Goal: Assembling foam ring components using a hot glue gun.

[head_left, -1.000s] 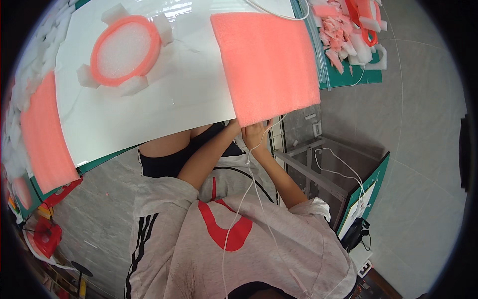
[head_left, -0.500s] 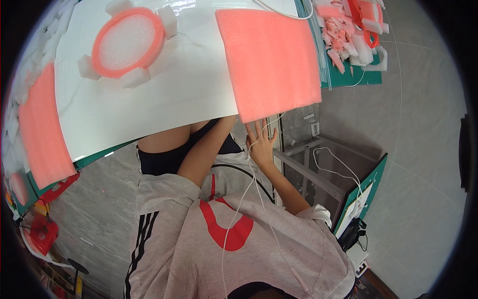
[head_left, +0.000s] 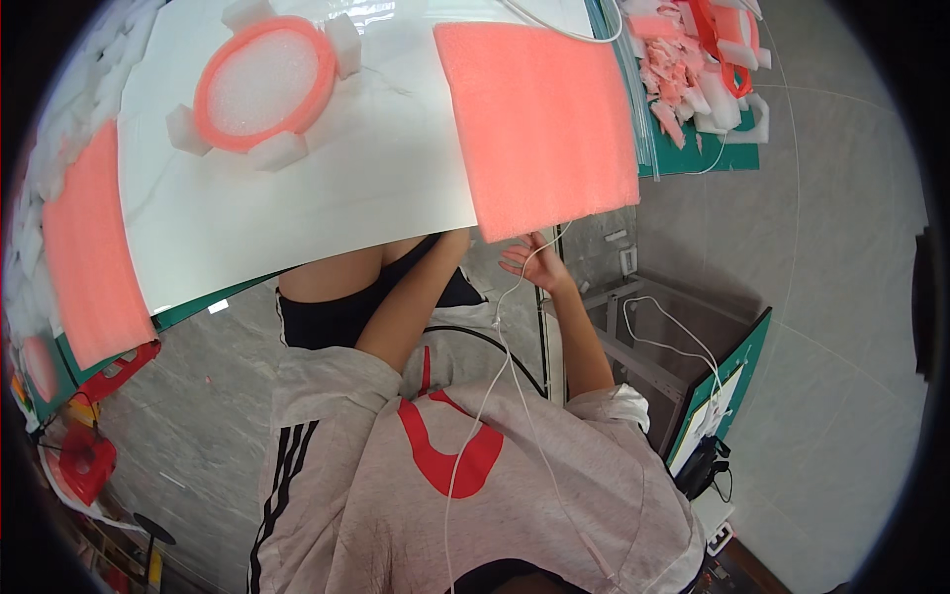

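Note:
My left forearm [head_left: 416, 297] reaches up to the near edge of the table, where the hand itself is hidden behind the edge and the pink foam sheet. Just below the sheet's near edge, my right hand [head_left: 539, 265] is open with its fingers apart; some fingertips are tucked out of sight under the foam. A thin white cable [head_left: 510, 297] passes across that hand, and no grip on it shows. The pink foam sheet [head_left: 539, 129] lies flat on the white tabletop [head_left: 297, 213] and overhangs its near right edge.
A round pink foam ring with a white centre [head_left: 210, 89] and white foam blocks around it sits far left. Another pink sheet [head_left: 89, 257] hangs at the left edge. Foam scraps [head_left: 678, 74] are piled far right. A metal-frame stand [head_left: 648, 332] is at the right.
My right hand has moved right and turned, its fingers now pointing left instead of up. The left arm has barely moved. The table and foam appear shifted slightly to the right in view.

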A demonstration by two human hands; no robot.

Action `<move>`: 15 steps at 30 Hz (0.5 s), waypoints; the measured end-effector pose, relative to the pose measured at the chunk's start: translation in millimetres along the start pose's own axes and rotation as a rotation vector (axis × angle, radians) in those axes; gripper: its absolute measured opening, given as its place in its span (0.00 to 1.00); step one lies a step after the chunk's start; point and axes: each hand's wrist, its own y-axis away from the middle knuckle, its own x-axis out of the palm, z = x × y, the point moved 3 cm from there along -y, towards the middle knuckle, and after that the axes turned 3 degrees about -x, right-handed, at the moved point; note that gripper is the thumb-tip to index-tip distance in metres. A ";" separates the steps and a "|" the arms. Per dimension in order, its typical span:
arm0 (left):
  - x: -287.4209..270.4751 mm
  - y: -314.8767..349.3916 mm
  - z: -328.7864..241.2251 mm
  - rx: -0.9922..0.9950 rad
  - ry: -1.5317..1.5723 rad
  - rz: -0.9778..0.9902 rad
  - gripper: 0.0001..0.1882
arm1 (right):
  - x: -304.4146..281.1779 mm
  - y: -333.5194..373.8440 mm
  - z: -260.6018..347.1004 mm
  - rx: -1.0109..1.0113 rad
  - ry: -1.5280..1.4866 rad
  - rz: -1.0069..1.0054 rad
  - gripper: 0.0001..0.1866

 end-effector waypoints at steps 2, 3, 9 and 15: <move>4.5 -0.1 -4.8 0.028 0.020 0.001 0.26 | -31.3 12.5 8.4 0.037 -0.123 0.158 0.24; 10.5 1.2 -5.9 0.033 0.034 0.017 0.26 | -78.8 21.1 1.1 0.135 -0.263 0.246 0.23; 13.9 4.3 -8.9 0.087 0.102 0.023 0.26 | -125.5 8.2 -17.2 0.043 0.663 -0.228 0.24; 14.0 14.4 -9.4 0.139 0.144 0.027 0.26 | -36.1 -27.6 -17.6 -0.300 0.314 -0.429 0.35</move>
